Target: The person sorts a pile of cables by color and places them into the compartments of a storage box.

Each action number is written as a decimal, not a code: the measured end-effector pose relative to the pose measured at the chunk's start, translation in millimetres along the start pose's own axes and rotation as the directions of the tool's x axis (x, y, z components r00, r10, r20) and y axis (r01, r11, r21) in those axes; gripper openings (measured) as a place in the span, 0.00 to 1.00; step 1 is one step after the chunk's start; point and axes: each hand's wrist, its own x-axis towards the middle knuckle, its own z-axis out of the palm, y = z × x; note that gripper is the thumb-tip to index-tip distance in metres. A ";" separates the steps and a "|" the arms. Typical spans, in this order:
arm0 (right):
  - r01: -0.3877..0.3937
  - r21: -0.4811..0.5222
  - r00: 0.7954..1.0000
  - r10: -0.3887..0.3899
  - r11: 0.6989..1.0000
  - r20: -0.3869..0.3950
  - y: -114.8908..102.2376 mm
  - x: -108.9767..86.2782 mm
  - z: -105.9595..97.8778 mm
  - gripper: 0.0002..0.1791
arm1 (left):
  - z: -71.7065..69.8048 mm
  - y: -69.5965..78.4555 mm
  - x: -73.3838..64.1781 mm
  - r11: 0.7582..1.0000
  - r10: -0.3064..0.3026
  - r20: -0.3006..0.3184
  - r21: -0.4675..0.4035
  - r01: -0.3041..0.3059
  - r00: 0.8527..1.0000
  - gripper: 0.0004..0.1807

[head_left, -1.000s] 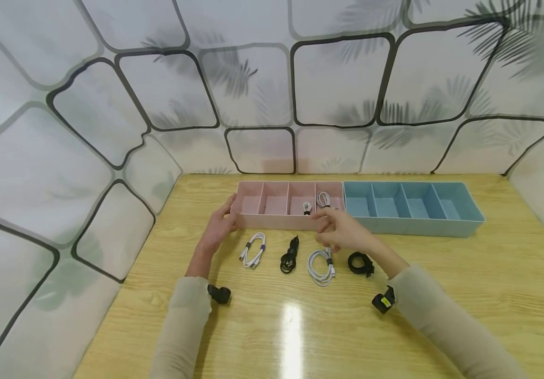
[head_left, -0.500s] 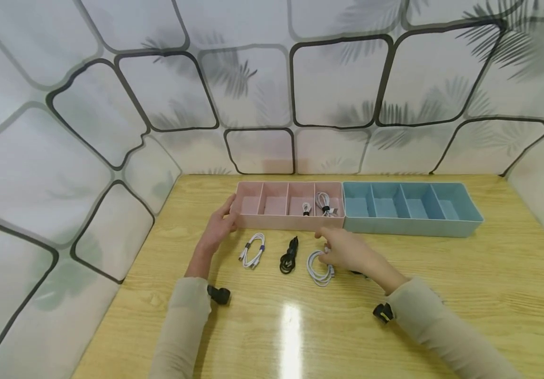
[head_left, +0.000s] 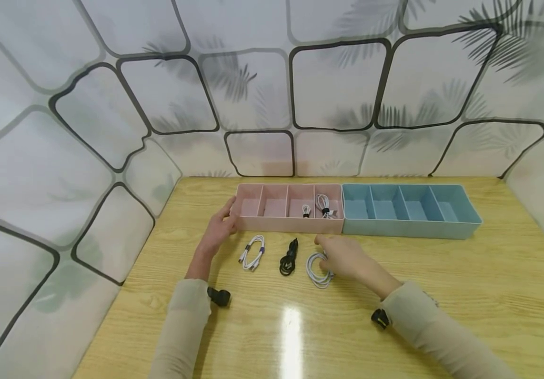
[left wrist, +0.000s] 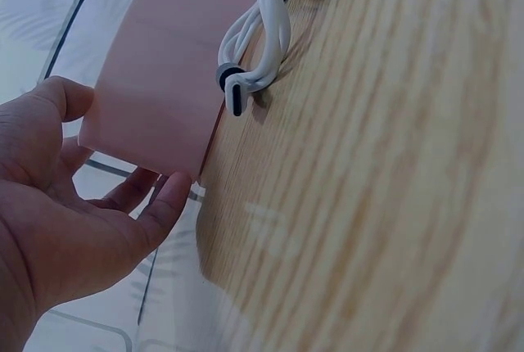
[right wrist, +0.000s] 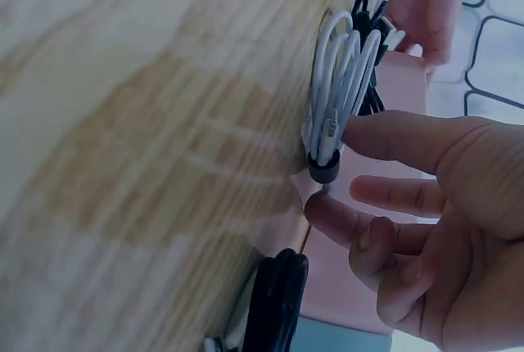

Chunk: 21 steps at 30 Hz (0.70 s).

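My left hand (head_left: 218, 230) holds the left end of a pink divided box (head_left: 291, 225), its fingertips around the end wall in the left wrist view. My right hand (head_left: 345, 257) is low over a coiled white cable (head_left: 316, 275) lying on the table. In the right wrist view, the thumb is at the coil's side and the index fingertip just below its dark strap, with a gap between them. To the left lie a bundled black cable (head_left: 288, 259) and another white cable (head_left: 252, 253). A black coil (right wrist: 277, 299) is hidden by my right hand in the head view.
White cable bundles sit in the pink box's two right compartments: a small one (head_left: 306, 211) and a larger one (head_left: 324, 205). A blue divided box (head_left: 411, 229) adjoins it on the right. Patterned panels (head_left: 260, 152) rise behind the wooden table (head_left: 234, 331).
My right hand has moved down from the pink box's front edge to the coiled white cable, covering the black coil. My left hand has stayed at the box's end.
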 end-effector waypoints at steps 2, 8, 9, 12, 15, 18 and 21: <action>0.011 -0.019 1.000 -0.011 1.000 -0.007 -0.2 0.1 1.2 0.20 | -0.3 -9.2 6.0 1.000 0.009 -0.006 0.007 -0.009 1.000 0.31; -0.002 -0.011 1.000 0.002 1.000 -0.012 -1.9 1.1 3.7 0.19 | -1.0 -11.1 7.2 1.000 -0.008 0.000 -0.005 0.008 1.000 0.30; -0.014 0.009 1.000 0.014 1.000 -0.006 -2.2 1.5 3.5 0.20 | -0.8 -9.7 5.9 1.000 -0.017 -0.003 -0.010 0.017 1.000 0.30; -0.046 0.088 0.999 0.046 0.995 0.009 -2.7 2.2 2.7 0.27 | -0.3 -18.2 8.7 1.000 0.002 -0.018 -0.012 -0.002 1.000 0.30; -0.070 0.190 0.998 0.067 0.979 0.020 -2.6 2.4 0.9 0.32 | 0.0 -28.5 11.6 0.998 0.061 -0.030 -0.021 -0.062 0.998 0.30; -0.058 0.271 0.998 0.055 0.961 0.018 -1.5 2.3 -1.3 0.32 | 0.1 -31.6 11.4 0.992 0.113 -0.039 -0.048 -0.115 0.993 0.30; -0.026 0.325 1.000 0.026 0.945 0.006 0.9 3.1 -2.5 0.30 | -0.2 -29.9 12.2 0.993 0.106 -0.041 -0.037 -0.108 0.993 0.30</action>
